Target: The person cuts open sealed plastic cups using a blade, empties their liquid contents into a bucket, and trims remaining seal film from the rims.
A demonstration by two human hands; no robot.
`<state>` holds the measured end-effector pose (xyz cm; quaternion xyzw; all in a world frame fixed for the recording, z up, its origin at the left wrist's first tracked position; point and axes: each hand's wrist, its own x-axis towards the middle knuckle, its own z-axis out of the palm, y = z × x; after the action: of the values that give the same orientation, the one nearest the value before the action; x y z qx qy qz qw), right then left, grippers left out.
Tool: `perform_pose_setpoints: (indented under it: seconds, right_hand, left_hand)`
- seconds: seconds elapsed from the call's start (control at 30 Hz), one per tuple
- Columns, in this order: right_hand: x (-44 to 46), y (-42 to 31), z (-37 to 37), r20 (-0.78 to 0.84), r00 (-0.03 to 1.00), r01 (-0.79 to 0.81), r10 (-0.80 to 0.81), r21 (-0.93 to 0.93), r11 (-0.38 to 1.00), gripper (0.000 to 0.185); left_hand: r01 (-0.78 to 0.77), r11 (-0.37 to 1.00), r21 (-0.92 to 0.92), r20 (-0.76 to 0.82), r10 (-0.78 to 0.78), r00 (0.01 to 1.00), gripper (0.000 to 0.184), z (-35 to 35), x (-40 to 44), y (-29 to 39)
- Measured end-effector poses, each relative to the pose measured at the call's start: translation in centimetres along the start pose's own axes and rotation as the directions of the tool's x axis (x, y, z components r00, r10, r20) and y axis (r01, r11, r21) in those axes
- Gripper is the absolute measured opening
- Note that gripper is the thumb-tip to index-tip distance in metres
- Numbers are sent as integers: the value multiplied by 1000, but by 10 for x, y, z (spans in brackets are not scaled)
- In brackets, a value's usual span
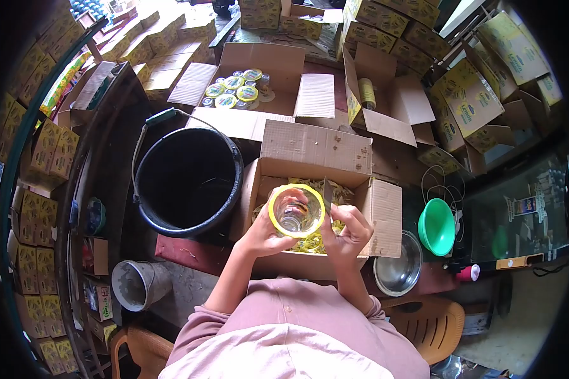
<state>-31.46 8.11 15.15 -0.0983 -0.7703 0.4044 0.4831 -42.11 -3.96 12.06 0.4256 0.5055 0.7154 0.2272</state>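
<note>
My left hand (264,230) is wrapped round the side of a clear jar (292,219) with a yellow rim. The jar's mouth faces up toward me, and its round base shows deep inside. A thin, dark, flat blade (327,194) stands upright at the right side of the rim, pinched in my closed right hand (349,232). Whether the blade touches the rim I cannot tell. Below both hands lies an open cardboard box (316,142) holding many yellow-and-clear strips or scraps (310,243).
A black bucket (146,189) stands left of the box, a grey bucket (131,287) lower down. Behind, a carton (262,58) holds several lidded jars (234,88). On the right are a green bowl (436,227), a steel bowl (398,268) and another open carton (408,98).
</note>
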Motion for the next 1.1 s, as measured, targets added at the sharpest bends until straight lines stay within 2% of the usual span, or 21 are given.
perform_pose_setpoints:
  seconds: [0.23,0.37,0.47,0.57,0.6,0.8,0.9,1.0,1.1]
  right_hand:
    - [2,2,1,8,999,32,-32,-24,999,23]
    - [3,5,0,16,1000,23,-23,-1,1000,22]
    - [2,3,2,-1,1000,19,-19,-18,1000,22]
    - [2,-2,2,-3,1000,18,-18,-68,998,22]
    - [1,-3,2,-1,999,32,-32,-83,996,22]
    - [3,-1,3,-6,998,65,-66,-109,992,23]
    - [5,-4,2,7,998,62,-61,-142,988,25]
    - [7,-3,2,24,998,57,-54,-135,989,28]
    - [7,0,-1,53,998,25,-20,-91,996,29]
  left_hand:
    - [14,1000,20,73,-16,997,67,1,5,11]
    - [1,1000,-28,88,1,996,69,-2,6,5]
    - [50,998,-35,-61,-52,997,70,7,6,6]
    - [-37,999,-6,-106,36,994,71,8,7,-8]
    - [-48,997,62,-120,56,991,69,8,7,-7]
    - [-21,999,-33,-83,18,996,63,6,5,-10]
    - [-16,989,146,-40,22,999,71,2,4,-9]
    - [-85,940,330,0,90,996,72,1,5,-3]
    - [2,979,203,-26,3,1000,71,0,3,-3]
